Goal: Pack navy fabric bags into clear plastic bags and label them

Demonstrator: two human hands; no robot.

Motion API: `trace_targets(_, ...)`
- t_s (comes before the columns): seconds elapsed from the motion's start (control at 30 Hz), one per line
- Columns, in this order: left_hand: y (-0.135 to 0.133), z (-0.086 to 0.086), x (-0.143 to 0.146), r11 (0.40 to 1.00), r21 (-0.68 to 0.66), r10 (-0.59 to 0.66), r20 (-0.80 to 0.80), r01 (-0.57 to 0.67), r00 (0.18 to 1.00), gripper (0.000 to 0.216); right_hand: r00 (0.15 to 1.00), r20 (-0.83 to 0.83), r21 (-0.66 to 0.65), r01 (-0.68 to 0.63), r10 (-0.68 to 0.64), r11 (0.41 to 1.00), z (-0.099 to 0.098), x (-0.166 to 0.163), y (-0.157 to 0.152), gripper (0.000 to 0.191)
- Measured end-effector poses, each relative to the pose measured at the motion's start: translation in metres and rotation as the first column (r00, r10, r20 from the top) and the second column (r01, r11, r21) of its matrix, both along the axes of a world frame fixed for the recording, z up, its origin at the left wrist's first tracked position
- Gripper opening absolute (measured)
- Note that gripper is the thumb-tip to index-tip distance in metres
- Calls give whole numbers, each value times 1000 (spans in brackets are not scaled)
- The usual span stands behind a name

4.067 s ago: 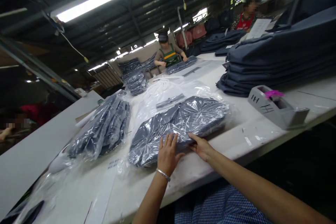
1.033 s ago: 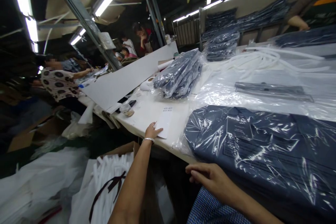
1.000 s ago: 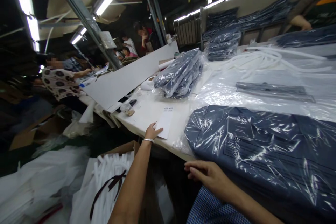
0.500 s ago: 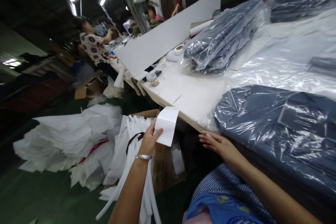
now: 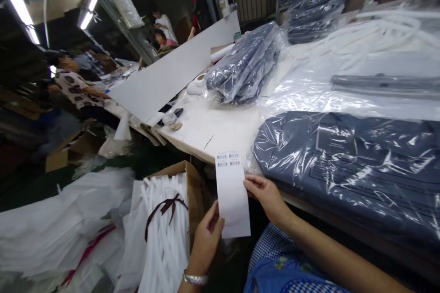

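Observation:
A white label sheet [image 5: 233, 201] with several small barcodes at its top end is held upright in front of me. My left hand [image 5: 207, 236], with a metal band at the wrist, pinches its left edge low down. At the sheet's right edge, higher up, my right hand [image 5: 266, 194] has its thumb and fingers closed on the paper. Just beyond the sheet lies the edge of the white table [image 5: 195, 135]. Dark blue garments in a clear plastic bag [image 5: 343, 155] lie on the table, to the right of my right hand.
Another bagged garment stack [image 5: 245, 66] lies farther back, near a long white board [image 5: 175, 68]. Below left, a cardboard box [image 5: 195, 192] holds white foam tubes [image 5: 165, 229] tied with a dark ribbon, beside bundled white sheets [image 5: 62, 219]. Several people work in the background.
My right hand has come up from beside the table and taken hold of the sheet's right edge. The sheet has turned, showing its barcodes. The view has swung right.

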State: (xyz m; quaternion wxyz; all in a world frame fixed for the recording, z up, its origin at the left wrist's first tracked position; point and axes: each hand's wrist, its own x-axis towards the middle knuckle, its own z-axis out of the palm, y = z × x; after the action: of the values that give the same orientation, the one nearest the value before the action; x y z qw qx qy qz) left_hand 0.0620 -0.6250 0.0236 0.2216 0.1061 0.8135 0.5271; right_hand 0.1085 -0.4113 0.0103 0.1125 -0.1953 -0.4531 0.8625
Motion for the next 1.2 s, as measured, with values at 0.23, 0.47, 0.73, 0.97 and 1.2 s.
trace_targets(0.23, 50, 42, -20, 986, 154, 89, -130, -69, 987, 72, 998, -10, 331, -53, 60, 942, 3, 21, -14, 37)
trace_targets(0.47, 73, 38, -8, 978, 206, -17, -121, 42, 992, 75, 997, -75, 157, -12, 24, 987, 15, 33, -7, 34)
trace_targets(0.73, 86, 59, 6, 958, -279, -276, -829, 67, 487, 49, 999, -35, 293, 48, -40, 955, 9, 36, -5, 33)
trace_targets(0.97, 90, 56, 10, 944, -319, -311, -786, 80, 535, 54, 984, -134, 462, 168, -118, 871, 15, 39, -5, 21)
trace_targets(1.2, 89, 57, 13, 926, -368, -369, -826, 88, 426, 55, 972, -182, 542, 226, -149, 809, 16, 39, -4, 19)
